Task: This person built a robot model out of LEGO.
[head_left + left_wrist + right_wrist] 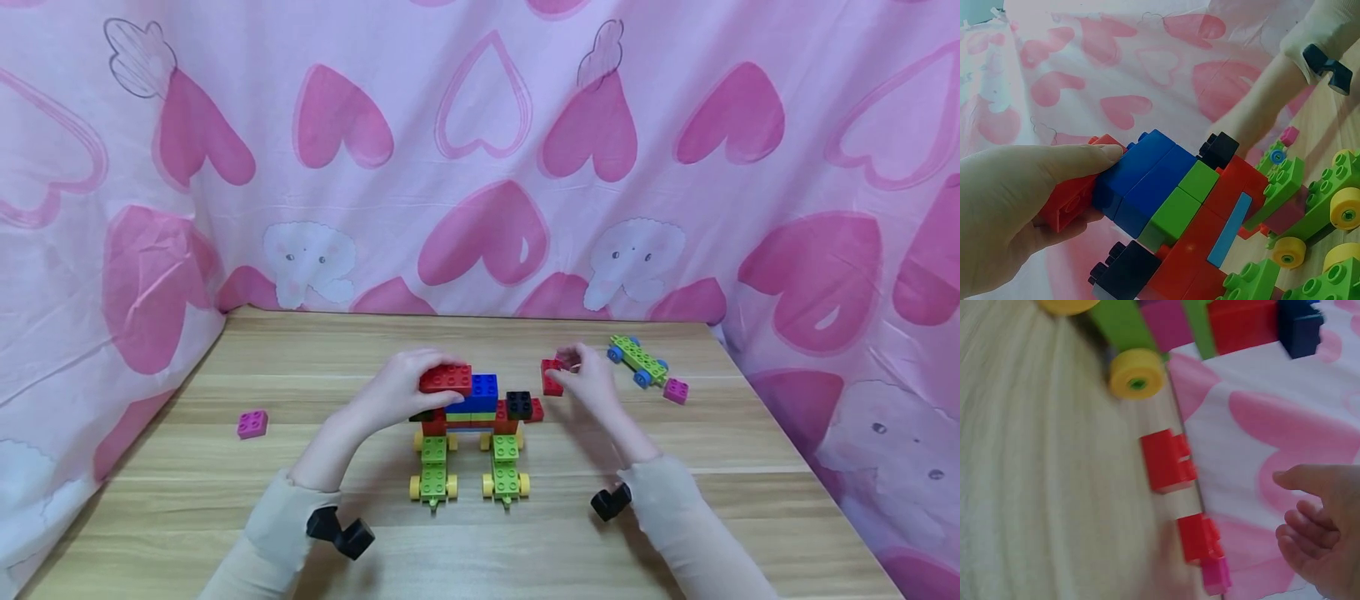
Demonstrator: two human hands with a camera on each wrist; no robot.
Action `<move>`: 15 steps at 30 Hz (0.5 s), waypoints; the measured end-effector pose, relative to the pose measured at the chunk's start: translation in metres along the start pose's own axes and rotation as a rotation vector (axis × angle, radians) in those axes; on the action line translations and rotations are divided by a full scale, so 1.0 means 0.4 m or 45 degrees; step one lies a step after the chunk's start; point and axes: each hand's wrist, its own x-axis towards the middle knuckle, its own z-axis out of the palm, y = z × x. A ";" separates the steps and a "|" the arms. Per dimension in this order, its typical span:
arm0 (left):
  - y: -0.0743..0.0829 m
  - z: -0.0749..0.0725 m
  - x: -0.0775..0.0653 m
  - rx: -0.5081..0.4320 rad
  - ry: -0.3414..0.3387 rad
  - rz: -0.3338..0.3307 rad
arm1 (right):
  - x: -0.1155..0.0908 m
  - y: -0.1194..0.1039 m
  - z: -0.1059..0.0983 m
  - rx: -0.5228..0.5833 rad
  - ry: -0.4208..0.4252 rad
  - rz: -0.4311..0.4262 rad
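Note:
In the head view, my left hand [397,387] grips a red brick [446,379] at the top of a built figure, right against its blue bricks [482,390]. The left wrist view shows the thumb along the red brick [1066,203], with part of its hollow underside facing the camera. Below come lime green, red and black bricks [519,405], standing on green wheeled bases [433,475] with yellow wheels. My right hand [588,379] is beside a loose red brick [551,377], its thumb and fingers apart with nothing between them in the right wrist view [1319,528].
Another red brick [535,410] lies close to the figure's right side. A green car base [637,360] with blue wheels stands at the back right, near a pink brick [677,391]. One more pink brick [252,424] lies at left. A heart-patterned curtain [480,208] borders the table.

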 end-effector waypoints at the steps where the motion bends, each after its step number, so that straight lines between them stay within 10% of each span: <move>1: 0.001 -0.001 0.000 -0.003 0.000 -0.001 | 0.002 0.009 0.006 -0.018 -0.012 0.005; 15: -0.004 0.000 -0.001 -0.030 -0.007 -0.012 | 0.018 0.057 0.052 -0.114 -0.118 0.165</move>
